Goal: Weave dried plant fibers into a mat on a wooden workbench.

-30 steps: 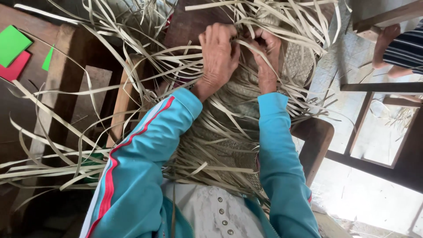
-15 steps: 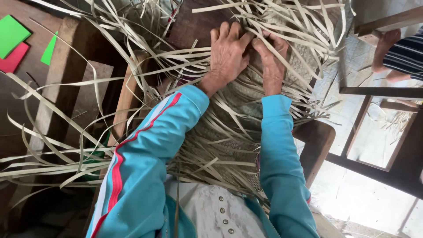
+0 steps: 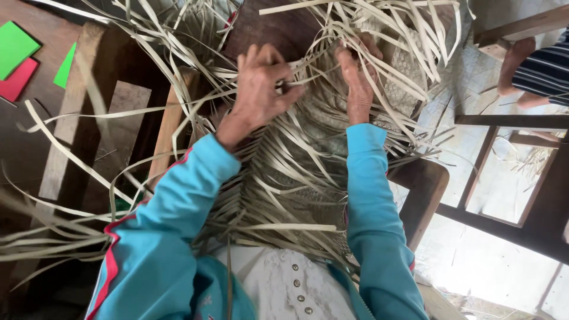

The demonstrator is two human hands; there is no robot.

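A half-woven mat of pale dry leaf strips point(image 3: 308, 148) lies over my lap, with long loose strips point(image 3: 379, 53) fanning out from its far edge. My left hand point(image 3: 261, 89) rests on the weave left of centre, fingers pinched on a few strips. A little to the right, my right hand point(image 3: 358, 77) presses into the weave, its fingers threaded among the strips at the mat's far edge. Both arms wear bright blue sleeves with a red stripe.
Green and red flat sheets point(image 3: 18, 56) lie on the wooden surface at the far left. A dark wooden chair frame point(image 3: 510, 178) stands to the right. Another person's arm in a striped sleeve point(image 3: 539, 65) shows at the upper right. Loose strips point(image 3: 59, 237) trail left.
My left hand has slid left and down, away from my right hand, drawing strips with it. The right hand stays pressed on the weave.
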